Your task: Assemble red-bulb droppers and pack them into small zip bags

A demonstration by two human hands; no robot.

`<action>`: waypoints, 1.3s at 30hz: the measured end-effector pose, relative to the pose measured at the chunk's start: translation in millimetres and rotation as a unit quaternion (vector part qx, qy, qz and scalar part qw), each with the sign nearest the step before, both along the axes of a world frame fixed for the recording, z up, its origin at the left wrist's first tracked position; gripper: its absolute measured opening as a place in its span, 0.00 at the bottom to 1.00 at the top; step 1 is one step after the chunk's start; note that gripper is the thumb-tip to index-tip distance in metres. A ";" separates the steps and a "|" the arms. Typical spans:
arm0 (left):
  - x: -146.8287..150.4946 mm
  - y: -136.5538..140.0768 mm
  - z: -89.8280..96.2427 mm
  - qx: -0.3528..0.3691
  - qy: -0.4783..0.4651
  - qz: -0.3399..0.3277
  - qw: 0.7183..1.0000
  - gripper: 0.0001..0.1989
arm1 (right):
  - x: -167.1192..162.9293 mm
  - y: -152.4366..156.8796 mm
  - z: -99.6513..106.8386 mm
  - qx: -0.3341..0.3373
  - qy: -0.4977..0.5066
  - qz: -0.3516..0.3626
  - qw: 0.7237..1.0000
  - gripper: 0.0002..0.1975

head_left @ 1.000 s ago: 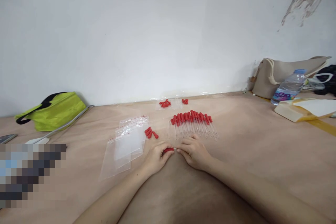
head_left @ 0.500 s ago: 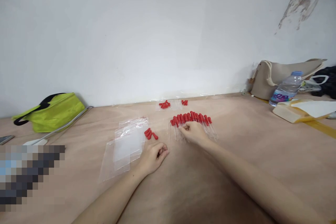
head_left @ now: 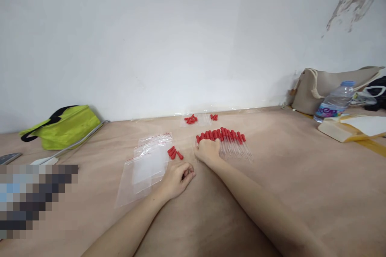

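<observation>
A row of glass droppers [head_left: 233,144] with red rubber bulbs lies side by side on the brown-covered surface, bulbs pointing away from me. My right hand [head_left: 208,150] is at the row's left end, fingers closed and bent down among the thin glass tubes. It covers part of the row, and what its fingertips grip is hidden. Resting to the left and nearer me, my left hand [head_left: 178,178] has its fingers curled toward the thumb, with nothing showing in them. Just beyond it lie several loose red rubber bulbs [head_left: 173,152], beside overlapping clear zip bags [head_left: 147,168].
More red bulbs [head_left: 191,119] lie on clear plastic by the wall, with a smaller group [head_left: 214,117] beside them. A lime-green bag [head_left: 68,126] and phone [head_left: 10,158] are left. On the right are a water bottle [head_left: 333,102], beige bag [head_left: 304,92] and paper [head_left: 362,125].
My right hand has moved left along the dropper row to its left end. My left hand stays in place, and the whole view has shifted slightly.
</observation>
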State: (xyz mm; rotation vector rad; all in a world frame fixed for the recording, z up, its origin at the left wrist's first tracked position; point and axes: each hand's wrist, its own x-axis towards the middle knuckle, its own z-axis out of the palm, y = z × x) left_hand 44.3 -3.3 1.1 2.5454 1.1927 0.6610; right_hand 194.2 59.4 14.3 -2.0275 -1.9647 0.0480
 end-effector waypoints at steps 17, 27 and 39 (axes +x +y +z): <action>-58.7 61.6 4.5 -0.028 -0.029 0.248 0.968 0.15 | -1.6 -13.7 5.4 -0.021 -0.031 0.036 0.999 0.12; -46.7 68.7 4.8 -0.013 -0.028 0.283 0.959 0.11 | -25.3 -5.7 13.9 -0.094 -0.050 0.040 0.994 0.11; -47.1 66.3 -2.1 0.014 -0.091 0.296 0.951 0.13 | -15.6 13.7 28.6 -0.153 0.063 0.037 0.985 0.15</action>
